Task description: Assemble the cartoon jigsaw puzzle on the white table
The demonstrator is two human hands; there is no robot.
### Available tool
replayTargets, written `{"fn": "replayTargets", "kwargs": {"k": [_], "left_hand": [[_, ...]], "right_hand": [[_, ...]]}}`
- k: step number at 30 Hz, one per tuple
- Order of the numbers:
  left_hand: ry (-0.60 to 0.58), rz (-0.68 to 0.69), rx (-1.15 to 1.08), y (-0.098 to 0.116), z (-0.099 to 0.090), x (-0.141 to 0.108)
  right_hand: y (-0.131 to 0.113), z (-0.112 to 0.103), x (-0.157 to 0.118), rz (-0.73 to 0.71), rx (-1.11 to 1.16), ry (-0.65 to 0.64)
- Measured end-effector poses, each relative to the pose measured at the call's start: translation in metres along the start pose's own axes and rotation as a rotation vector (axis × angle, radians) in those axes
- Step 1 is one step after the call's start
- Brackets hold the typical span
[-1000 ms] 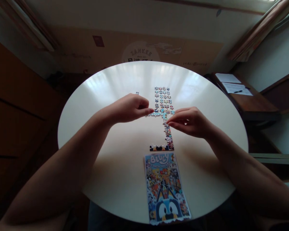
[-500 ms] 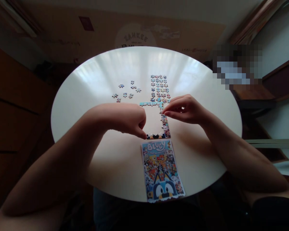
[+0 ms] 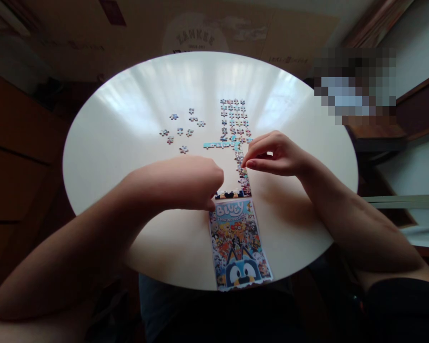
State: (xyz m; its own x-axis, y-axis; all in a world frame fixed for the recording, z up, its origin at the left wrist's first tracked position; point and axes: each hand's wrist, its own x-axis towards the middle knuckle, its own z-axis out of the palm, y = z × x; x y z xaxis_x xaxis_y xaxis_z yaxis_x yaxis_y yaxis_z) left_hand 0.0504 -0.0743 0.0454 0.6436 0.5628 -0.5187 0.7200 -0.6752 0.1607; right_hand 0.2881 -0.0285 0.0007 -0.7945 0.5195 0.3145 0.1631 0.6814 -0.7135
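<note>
1. Head view: the left hand [image 3: 200,182] curls near the lower-left end of a part-built jigsaw frame [image 3: 244,183], thumb by the Bluey poster's [image 3: 241,238] top corner; whether its fingers pinch a piece cannot be told.
2. The right hand [image 3: 281,150], thumb and forefinger nearly together, hovers at the frame's right side — any grip unclear.
3. A low swing could scatter loose pieces [image 3: 180,131] or break the joined edge.
4. Beneath, a glossy white table [image 3: 96,157]; beyond — a dim room, a brown "ZANKEE" panel [image 3: 196,37].

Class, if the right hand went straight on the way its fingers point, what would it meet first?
The right hand would probably meet the puzzle's right edge strip first; whether they touch now is unclear.
</note>
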Motion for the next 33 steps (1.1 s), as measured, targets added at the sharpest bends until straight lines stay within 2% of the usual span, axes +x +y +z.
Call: {"fn": "replayTargets", "kwargs": {"k": [10,15,19,21,23,25,28,30,31,33], "left_hand": [[-0.049,-0.018,0.053,0.008,0.000,0.003],[-0.016,0.051,0.032,0.006,0.004,0.004],[0.011,0.056,-0.009,0.003,0.003,0.001],[0.029,0.047,-0.088,-0.009,-0.001,-0.001],[0.082,0.003,-0.204,-0.031,-0.007,-0.003],[0.249,-0.132,-0.290,-0.062,-0.012,-0.006],[0.593,-0.379,-0.334,-0.106,-0.014,-0.011],[0.745,-0.500,-0.357,-0.127,-0.012,-0.013],[0.770,-0.533,-0.367,-0.134,-0.010,-0.014],[0.740,-0.559,-0.386,-0.141,-0.006,-0.013]], "right_hand": [[0.000,0.002,0.001,0.000,0.015,0.010],[0.000,0.005,0.002,0.003,-0.005,0.009],[0.000,0.005,0.001,0.011,-0.008,0.013],[0.001,0.006,0.000,0.019,-0.019,0.027],[0.001,0.008,0.000,0.028,-0.042,0.063],[0.002,0.010,0.001,0.035,-0.070,0.118],[0.003,0.012,0.001,0.047,-0.094,0.196],[0.003,0.014,0.000,0.052,-0.099,0.235],[0.004,0.014,0.000,0.055,-0.102,0.251],[0.005,0.015,-0.001,0.067,-0.111,0.287]]}}
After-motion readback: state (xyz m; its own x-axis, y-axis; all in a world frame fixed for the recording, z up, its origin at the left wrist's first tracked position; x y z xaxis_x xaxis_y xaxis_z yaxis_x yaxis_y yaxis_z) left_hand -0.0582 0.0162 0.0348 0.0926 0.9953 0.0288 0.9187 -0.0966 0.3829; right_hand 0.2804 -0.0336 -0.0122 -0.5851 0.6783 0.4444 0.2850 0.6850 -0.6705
